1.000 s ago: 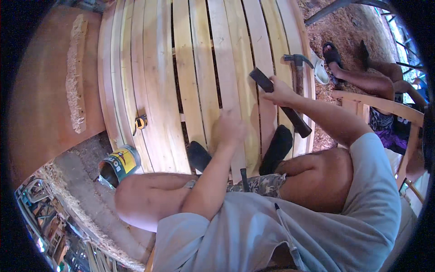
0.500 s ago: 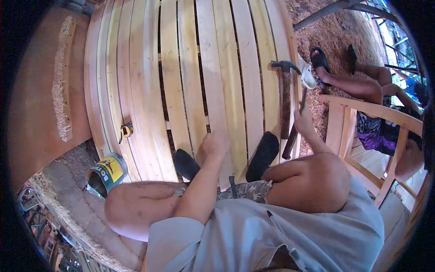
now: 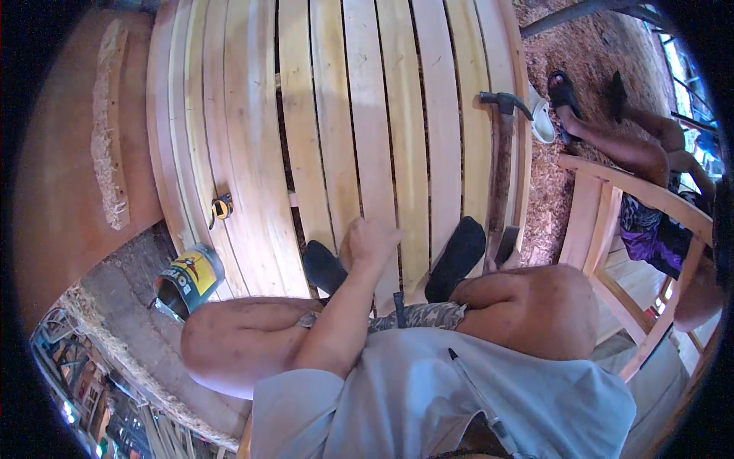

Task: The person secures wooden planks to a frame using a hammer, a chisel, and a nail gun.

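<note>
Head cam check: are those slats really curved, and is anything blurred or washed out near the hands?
Head view: the slats bow from fisheye distortion, worst toward the black rim; left hand and hammer look sharp; bright daylight glares at the far right edge.

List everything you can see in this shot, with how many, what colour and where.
Wooden slats: many, pale yellow, laid side by side across the middle.
Hammer: one, dark head, brown handle, on the right slats.
Tape measure: one, yellow and black, on the left slats.
Tin can: one, yellow and black, lower left, on its side.
Wooden chair frame: one, pale, right.
Another person's legs: upper right, on sawdust.
Sandals: two, black, on the person's feet.
Left hand: resting on a slat.
Right hand: mostly hidden, at the hammer's handle.
</note>
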`<action>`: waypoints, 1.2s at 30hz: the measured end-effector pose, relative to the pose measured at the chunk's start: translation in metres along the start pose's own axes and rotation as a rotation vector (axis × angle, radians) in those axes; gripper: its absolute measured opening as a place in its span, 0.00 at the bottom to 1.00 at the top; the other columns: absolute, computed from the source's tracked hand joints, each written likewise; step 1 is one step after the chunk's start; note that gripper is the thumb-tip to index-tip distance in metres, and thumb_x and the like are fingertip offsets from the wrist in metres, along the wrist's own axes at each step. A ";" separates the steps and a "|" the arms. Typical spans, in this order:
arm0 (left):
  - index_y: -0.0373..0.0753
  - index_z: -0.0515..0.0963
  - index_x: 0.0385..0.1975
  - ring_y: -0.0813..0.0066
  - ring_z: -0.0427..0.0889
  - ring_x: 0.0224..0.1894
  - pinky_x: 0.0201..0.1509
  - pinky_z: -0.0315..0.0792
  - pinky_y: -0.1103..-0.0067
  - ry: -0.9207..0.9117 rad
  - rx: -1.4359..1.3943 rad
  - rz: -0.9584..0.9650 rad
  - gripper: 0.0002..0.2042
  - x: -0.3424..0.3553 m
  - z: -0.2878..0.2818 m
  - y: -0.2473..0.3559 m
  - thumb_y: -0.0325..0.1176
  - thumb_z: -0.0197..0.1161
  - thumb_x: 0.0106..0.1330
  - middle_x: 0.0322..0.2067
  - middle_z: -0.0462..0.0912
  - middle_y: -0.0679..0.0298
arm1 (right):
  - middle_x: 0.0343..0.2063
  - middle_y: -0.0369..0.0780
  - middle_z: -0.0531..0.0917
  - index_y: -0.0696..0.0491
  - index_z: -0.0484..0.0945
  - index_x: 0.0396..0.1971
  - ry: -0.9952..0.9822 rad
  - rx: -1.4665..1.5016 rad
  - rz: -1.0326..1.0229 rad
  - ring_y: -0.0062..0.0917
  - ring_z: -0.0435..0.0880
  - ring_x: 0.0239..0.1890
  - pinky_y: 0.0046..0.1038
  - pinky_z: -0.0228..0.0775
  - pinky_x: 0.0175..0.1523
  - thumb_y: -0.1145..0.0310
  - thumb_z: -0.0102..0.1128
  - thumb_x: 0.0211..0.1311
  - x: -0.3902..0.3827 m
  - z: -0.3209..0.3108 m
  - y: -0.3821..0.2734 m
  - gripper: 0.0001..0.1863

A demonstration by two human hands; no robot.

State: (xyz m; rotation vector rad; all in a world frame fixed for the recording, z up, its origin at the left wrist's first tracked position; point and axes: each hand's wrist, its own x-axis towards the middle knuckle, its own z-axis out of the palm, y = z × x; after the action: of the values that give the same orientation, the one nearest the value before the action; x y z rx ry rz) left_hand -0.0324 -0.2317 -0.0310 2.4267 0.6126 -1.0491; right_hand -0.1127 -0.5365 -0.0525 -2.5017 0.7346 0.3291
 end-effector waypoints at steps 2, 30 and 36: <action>0.30 0.82 0.39 0.44 0.83 0.43 0.49 0.78 0.59 0.001 0.088 0.064 0.28 0.002 0.004 -0.004 0.53 0.69 0.51 0.39 0.82 0.43 | 0.44 0.52 0.75 0.62 0.62 0.59 0.033 0.006 -0.022 0.42 0.76 0.47 0.40 0.67 0.56 0.70 0.64 0.56 0.000 0.003 0.004 0.32; 0.32 0.78 0.41 0.38 0.68 0.52 0.61 0.65 0.59 0.217 0.017 0.254 0.23 0.040 0.041 -0.019 0.42 0.67 0.48 0.49 0.69 0.40 | 0.38 0.46 0.78 0.63 0.62 0.59 -0.146 0.235 -0.358 0.36 0.81 0.38 0.33 0.76 0.45 0.76 0.61 0.49 0.154 0.020 -0.064 0.34; 0.35 0.74 0.57 0.40 0.67 0.58 0.66 0.62 0.59 0.302 -0.030 0.018 0.35 0.030 0.044 -0.003 0.47 0.68 0.48 0.58 0.63 0.35 | 0.23 0.36 0.74 0.56 0.72 0.38 -0.495 0.819 0.130 0.22 0.76 0.21 0.25 0.72 0.27 0.71 0.63 0.47 0.137 0.000 -0.105 0.17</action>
State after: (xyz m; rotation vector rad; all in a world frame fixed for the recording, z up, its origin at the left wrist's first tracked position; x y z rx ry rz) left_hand -0.0405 -0.2458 -0.0816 2.5793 0.6947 -0.6646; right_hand 0.0589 -0.5207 -0.0594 -1.5247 0.6473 0.5371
